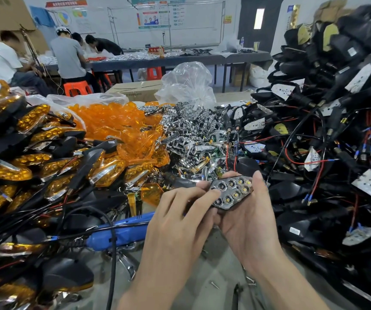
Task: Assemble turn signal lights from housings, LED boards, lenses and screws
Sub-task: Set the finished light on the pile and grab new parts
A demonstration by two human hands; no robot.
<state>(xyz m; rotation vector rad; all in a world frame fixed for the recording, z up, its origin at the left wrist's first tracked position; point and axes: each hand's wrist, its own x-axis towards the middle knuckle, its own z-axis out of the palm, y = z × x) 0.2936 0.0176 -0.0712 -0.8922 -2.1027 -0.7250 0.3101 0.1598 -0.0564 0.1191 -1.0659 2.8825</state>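
A black turn signal housing with a chrome reflector and several LEDs (231, 191) sits in my two hands above the table. My right hand (248, 218) cradles it from below, its thumb curled over the right end. My left hand (180, 218) grips the left end, with a fingertip pressing on the reflector. Red and black wires (230, 151) rise from the housing. Loose orange lenses (113, 119) are heaped at the back, and chrome reflectors (191, 133) lie beside them.
Finished amber lights (23, 157) pile up on the left; black housings with wires (336, 121) tower on the right. A blue electric screwdriver (122, 233) lies by my left hand. Loose screws (214, 285) dot the grey table (202, 287). Several people work at a far bench.
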